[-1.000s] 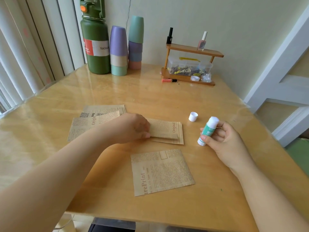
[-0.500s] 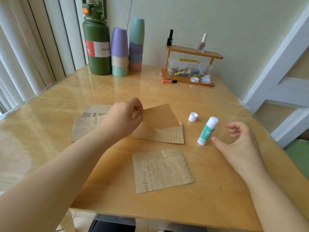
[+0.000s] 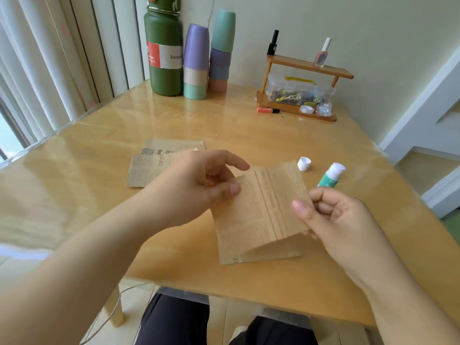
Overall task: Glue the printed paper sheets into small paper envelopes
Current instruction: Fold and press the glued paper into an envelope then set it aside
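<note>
Now both hands hold a folded printed kraft paper sheet (image 3: 258,207) up over the near middle of the wooden table (image 3: 99,195). The left hand (image 3: 199,185) pinches the sheet's left edge between thumb and curled fingers, with the forefinger stretched out above the paper. The right hand (image 3: 333,220) pinches the right edge, thumb on the printed face and fingers curled behind. The sheet stands tilted, its printed face toward the camera, its fold along the lower right, and its long axis running from the table's near edge toward the far edge. A second layer of paper shows beneath its lower edge; whether this is the same sheet's flap or another sheet lying on the table, I cannot tell.

Just beyond the right hand, toward the right edge, a green glue stick (image 3: 331,176) stands uncapped and leaning, white tip upward. Its white cap (image 3: 304,163) lies just beside it on the table. Left of the hands, more printed sheets (image 3: 149,168) lie flat and overlapping. At the far edge stand a green vacuum flask (image 3: 165,58), stacked pastel cups (image 3: 207,56) and a small wooden rack (image 3: 301,90) bearing nail polish bottles.
</note>
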A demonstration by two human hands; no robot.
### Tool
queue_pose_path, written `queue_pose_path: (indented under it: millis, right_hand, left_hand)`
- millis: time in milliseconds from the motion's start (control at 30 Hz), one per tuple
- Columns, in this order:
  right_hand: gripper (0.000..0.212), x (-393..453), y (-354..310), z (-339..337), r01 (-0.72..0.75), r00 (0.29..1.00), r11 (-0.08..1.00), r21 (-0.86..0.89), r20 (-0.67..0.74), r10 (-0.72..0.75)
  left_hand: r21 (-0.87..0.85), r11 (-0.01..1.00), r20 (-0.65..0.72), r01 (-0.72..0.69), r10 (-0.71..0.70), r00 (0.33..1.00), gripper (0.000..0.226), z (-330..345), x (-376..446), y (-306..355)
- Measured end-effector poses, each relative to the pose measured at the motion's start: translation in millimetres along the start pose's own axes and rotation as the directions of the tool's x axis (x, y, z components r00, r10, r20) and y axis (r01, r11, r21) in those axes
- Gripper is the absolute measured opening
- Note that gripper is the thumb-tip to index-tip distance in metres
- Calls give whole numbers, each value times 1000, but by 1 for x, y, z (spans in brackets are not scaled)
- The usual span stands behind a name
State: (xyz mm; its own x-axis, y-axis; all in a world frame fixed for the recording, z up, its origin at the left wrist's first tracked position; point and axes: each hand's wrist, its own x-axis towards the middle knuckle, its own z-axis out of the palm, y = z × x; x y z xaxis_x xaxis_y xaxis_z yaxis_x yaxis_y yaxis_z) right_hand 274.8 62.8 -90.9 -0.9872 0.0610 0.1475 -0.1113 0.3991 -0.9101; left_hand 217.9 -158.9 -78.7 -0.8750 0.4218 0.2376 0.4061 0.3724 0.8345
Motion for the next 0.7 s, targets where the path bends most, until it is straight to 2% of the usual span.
queue_pose_path:
  millis: [100,167,233,367,467,700]
  right_hand:
    - [18,-3,11,3,-66,997,998,-7,-34,66]
    - [16,-1,17,3,-101,991,993,62,-79,106]
    - [15,0,20,3,-127,986,985,121,-97,139]
    - [19,-3,28,8,-145,980,973,178,-106,166]
    - [28,-7,32,12,-154,979,975,162,-108,173]
    - [29,-9,36,16,-135,982,983,124,-114,149]
  left_hand:
    - [188,980,-162,-57,89,983,22,4,-16,-20]
    - [311,945,-198,-97,165,966,17,5,-32,-31]
    - [379,916,-174,-132,211,962,13,8,-48,-40]
    - [439,879,-111,-185,257,960,20,21,-71,-50]
    - [467,858,-74,-216,281,957,21,26,-80,-54]
    - [500,826,-35,-262,322,946,22,27,-84,-58]
